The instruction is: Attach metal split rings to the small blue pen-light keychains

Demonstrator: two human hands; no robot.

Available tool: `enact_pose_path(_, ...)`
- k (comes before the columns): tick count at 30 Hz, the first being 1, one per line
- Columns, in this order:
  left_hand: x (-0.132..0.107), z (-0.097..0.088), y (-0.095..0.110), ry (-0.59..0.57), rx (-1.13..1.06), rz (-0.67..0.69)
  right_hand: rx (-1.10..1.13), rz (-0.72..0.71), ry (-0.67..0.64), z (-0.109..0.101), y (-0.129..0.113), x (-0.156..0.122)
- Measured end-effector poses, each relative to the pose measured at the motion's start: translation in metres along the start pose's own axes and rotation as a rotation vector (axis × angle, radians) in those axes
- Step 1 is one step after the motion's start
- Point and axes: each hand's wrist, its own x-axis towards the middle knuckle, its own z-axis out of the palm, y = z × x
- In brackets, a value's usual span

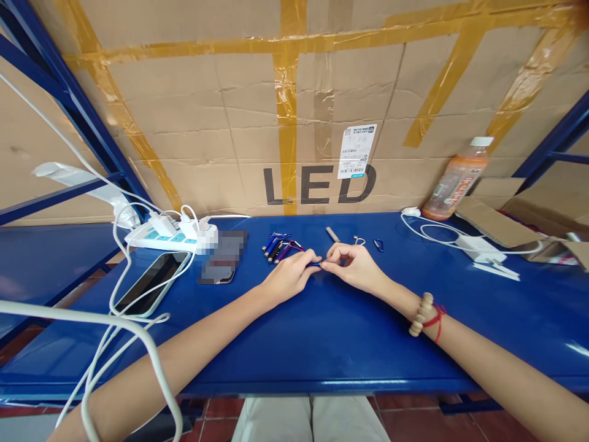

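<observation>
Both my hands meet over the middle of the blue table (322, 331). My left hand (289, 276) and my right hand (352, 265) pinch the two ends of one small blue pen-like piece (317, 263) between their fingertips. A pile of several similar small blue, black and purple pieces with clips (277, 247) lies just beyond my left hand. A silver piece (332, 234), a small metal ring (358, 240) and a blue carabiner clip (378, 245) lie beyond my right hand. A bead bracelet with a red cord (426, 314) sits on my right wrist.
A white power strip with chargers (170, 236), white cables (119, 294) and two phones (150, 282) (223, 261) fill the left side. On the right stand an orange drink bottle (455, 181), a white charger with cable (478, 248) and cardboard flaps (492, 221). A cardboard wall marked LED (317, 184) closes the back.
</observation>
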Motion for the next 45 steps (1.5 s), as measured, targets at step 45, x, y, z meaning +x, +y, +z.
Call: enact_pose_path(45,0.007,-0.003,0.001,0.000,0.092,-0.107,-0.040,-0.118,0.063,-0.007,0.008,0.008)
